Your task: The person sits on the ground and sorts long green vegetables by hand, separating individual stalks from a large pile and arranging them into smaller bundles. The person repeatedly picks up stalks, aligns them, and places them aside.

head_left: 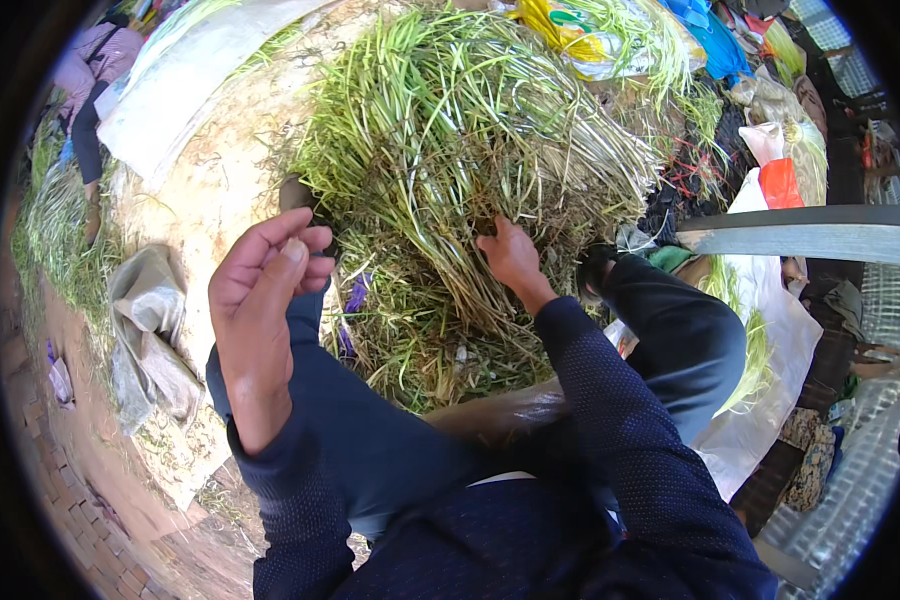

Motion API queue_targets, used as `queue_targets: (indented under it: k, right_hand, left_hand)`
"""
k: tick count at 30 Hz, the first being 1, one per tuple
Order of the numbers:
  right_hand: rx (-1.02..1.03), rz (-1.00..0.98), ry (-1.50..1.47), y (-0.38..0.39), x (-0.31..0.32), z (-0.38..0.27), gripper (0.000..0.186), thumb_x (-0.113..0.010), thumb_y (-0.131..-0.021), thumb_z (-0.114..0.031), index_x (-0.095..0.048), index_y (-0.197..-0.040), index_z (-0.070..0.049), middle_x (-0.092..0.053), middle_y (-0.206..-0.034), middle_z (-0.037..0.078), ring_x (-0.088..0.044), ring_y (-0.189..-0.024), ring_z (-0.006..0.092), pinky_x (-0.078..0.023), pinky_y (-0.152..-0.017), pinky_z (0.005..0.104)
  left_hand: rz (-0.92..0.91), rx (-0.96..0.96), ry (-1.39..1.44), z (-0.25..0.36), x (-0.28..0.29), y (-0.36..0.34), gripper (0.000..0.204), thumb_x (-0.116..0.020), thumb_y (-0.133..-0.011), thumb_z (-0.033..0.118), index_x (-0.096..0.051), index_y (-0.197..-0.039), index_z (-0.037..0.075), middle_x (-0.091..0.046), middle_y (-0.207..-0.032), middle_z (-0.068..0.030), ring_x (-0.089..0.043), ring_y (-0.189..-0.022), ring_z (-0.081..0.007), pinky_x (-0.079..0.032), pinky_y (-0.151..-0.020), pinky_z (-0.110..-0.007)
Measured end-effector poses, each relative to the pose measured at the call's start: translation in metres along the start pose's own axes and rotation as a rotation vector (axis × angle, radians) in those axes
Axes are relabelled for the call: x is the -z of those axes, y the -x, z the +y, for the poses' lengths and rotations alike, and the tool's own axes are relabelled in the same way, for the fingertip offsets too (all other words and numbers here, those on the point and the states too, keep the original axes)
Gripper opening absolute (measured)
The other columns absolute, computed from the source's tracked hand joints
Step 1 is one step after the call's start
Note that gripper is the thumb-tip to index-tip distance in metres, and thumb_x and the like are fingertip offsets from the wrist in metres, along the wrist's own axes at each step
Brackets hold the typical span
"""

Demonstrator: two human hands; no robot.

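Note:
A large heap of long green stalks (400, 150), with pale stems and brown dried leaves mixed in, lies in front of me between my feet. My right hand (518, 262) reaches into the middle of it, fingers closed among the stems; the fingertips are partly hidden there. At the left of the heap, my left hand (260, 330) is raised above my left knee. Its fingers are loosely bent and a little apart, and no object shows in them. Trimmed leaves and debris (420, 350) cover the ground beneath my right wrist.
A grey crumpled sack (150, 330) lies at the left, and a white sheet (170, 90) at the far left. Beyond it a person (100, 60) bends down. A yellow and white bag (600, 45) lies at the back. A metal bar (810, 235) juts in from the right.

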State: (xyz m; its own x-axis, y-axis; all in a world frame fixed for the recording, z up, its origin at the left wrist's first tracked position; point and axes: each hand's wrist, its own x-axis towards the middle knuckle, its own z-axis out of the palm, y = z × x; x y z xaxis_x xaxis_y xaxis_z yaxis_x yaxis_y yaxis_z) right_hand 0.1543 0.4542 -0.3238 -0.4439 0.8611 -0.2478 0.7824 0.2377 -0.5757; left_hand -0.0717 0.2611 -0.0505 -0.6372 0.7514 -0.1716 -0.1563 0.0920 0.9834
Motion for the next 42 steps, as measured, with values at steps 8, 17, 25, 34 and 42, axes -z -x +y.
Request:
queue_targets:
  k: [8,17,25,34,42]
  right_hand:
    - [0.102,-0.14,0.077,-0.01,-0.035,-0.007,0.041,-0.067,-0.087,-0.036,-0.064,-0.099,0.003,-0.067,-0.091,0.028,-0.063,-0.084,0.0476,-0.051,-0.072,0.0531]
    - [-0.195,-0.344,-0.365,0.002,0.034,-0.066,0.027,-0.075,-0.086,-0.022,-0.068,-0.1,-0.001,-0.065,-0.1,0.015,-0.062,-0.09,0.0256,-0.05,-0.077,0.0388]
    - [0.259,0.139,-0.914,0.001,0.131,-0.066,0.026,-0.067,-0.093,-0.014,-0.056,-0.071,-0.004,-0.041,-0.065,-0.004,-0.037,-0.061,0.0073,-0.03,-0.054,0.0281]
    - [-0.016,-0.025,-0.057,0.119,0.061,0.038,0.025,-0.07,-0.087,-0.03,-0.071,-0.091,-0.005,-0.068,-0.084,0.023,-0.066,-0.082,0.0422,-0.052,-0.074,0.0493]
    - [0.08,0.256,-0.309,0.117,0.146,0.015,0.018,-0.066,-0.088,-0.018,-0.066,-0.079,-0.002,-0.061,-0.073,0.021,-0.057,-0.063,0.0356,-0.045,-0.061,0.0444]
  left_hand:
    - [-0.095,0.053,-0.028,0.006,-0.028,-0.005,0.033,-0.057,-0.1,0.014,-0.062,-0.128,-0.002,-0.072,-0.109,-0.0109,-0.068,-0.087,-0.0127,-0.054,-0.08,-0.027]
    - [-0.142,0.054,-0.043,0.003,-0.028,0.002,0.031,-0.057,-0.1,0.011,-0.062,-0.127,-0.002,-0.072,-0.107,-0.0095,-0.067,-0.086,-0.0112,-0.053,-0.079,-0.025]
    - [-0.177,0.03,-0.05,-0.009,-0.021,0.005,0.028,-0.06,-0.098,0.008,-0.063,-0.124,-0.002,-0.071,-0.101,-0.0067,-0.064,-0.081,-0.0078,-0.051,-0.073,-0.023]
    - [-0.2,0.029,-0.142,-0.042,-0.031,0.007,0.026,-0.066,-0.093,0.009,-0.066,-0.115,-0.004,-0.066,-0.083,-0.0011,-0.059,-0.07,-0.0061,-0.048,-0.064,-0.022]
    - [-0.361,-0.059,-0.44,-0.083,-0.044,0.01,0.029,-0.067,-0.09,0.012,-0.066,-0.112,-0.006,-0.065,-0.078,-0.002,-0.059,-0.068,-0.0084,-0.048,-0.062,-0.024]
